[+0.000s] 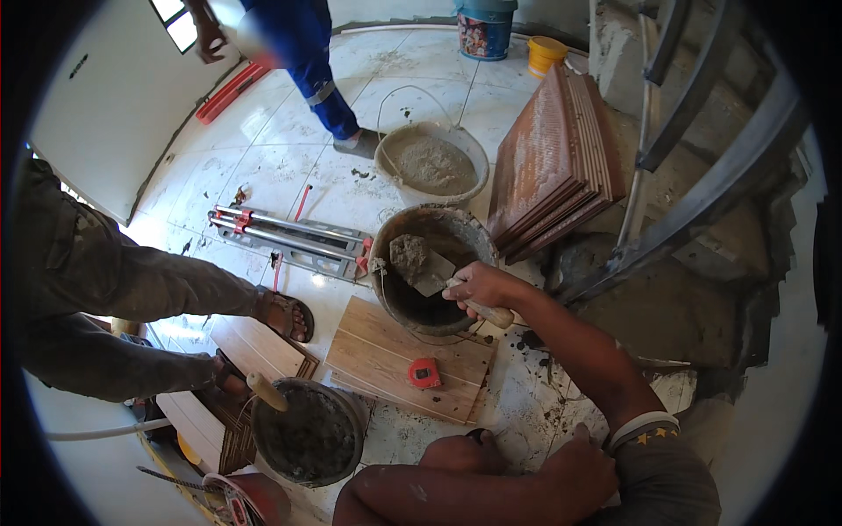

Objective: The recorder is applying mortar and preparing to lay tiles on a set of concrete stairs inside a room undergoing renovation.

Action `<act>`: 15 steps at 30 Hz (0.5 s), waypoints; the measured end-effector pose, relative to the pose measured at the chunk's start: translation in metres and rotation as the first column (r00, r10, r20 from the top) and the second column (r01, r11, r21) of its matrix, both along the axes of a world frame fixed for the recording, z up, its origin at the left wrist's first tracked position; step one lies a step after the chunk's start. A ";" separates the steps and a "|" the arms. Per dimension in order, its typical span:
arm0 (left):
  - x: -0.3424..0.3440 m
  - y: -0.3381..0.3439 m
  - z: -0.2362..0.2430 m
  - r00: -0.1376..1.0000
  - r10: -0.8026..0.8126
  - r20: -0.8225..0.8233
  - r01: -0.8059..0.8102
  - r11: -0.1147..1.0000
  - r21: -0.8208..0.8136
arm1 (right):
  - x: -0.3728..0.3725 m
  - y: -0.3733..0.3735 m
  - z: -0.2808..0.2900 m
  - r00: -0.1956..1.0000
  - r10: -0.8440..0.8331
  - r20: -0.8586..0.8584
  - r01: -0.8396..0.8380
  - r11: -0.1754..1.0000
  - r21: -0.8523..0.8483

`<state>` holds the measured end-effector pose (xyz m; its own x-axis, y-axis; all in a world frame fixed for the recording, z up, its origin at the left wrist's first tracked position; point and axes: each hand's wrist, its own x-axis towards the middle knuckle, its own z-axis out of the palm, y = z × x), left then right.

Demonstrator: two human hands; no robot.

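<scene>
My right hand (478,287) is wrapped round a trowel, its pale wooden handle (498,317) jutting out below the fist. The trowel's flat blade (436,275) reaches into a dark, mortar-crusted bucket (386,302). A lump of grey mortar (408,252) lies by the blade inside that bucket. Across the bottom of the head view runs my left forearm; my left hand (579,469) is closed near my right upper arm, thumb raised, with nothing visible in it. Just below the bucket, a red tape measure (424,373) rests on wood-look tiles (364,337).
Beyond stands a bucket of grey mix (434,164); stacked brown tiles (548,158) lean beside metal stair railings (667,228). A tile cutter (294,238) lies on the floor. Two other people stand left and far. A mortar bucket (307,434) with a wooden-handled tool is near left.
</scene>
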<state>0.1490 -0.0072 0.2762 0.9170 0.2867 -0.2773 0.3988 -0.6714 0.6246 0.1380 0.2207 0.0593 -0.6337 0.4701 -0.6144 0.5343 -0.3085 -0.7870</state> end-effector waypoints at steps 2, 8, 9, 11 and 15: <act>0.004 -0.004 -0.002 1.000 -0.007 0.022 0.007 1.000 0.009 | 0.021 -0.013 0.015 0.995 -0.050 -0.091 0.050 0.999 -0.004; 0.028 -0.024 -0.013 0.989 0.065 0.135 -0.073 0.996 0.055 | 0.111 -0.083 0.058 0.955 -0.178 -0.238 0.194 0.980 0.048; 0.031 -0.025 -0.017 0.981 0.042 0.192 -0.066 0.990 0.121 | 0.130 -0.097 0.066 0.954 -0.217 -0.209 0.234 0.971 0.057; 0.040 -0.032 -0.020 0.969 0.005 0.247 -0.053 0.981 0.188 | 0.169 -0.126 0.083 0.945 -0.198 -0.259 0.209 0.978 0.017; 0.062 -0.040 -0.020 0.931 -0.010 0.364 -0.100 0.955 0.281 | 0.253 -0.182 0.119 0.950 -0.275 -0.150 0.276 0.961 -0.016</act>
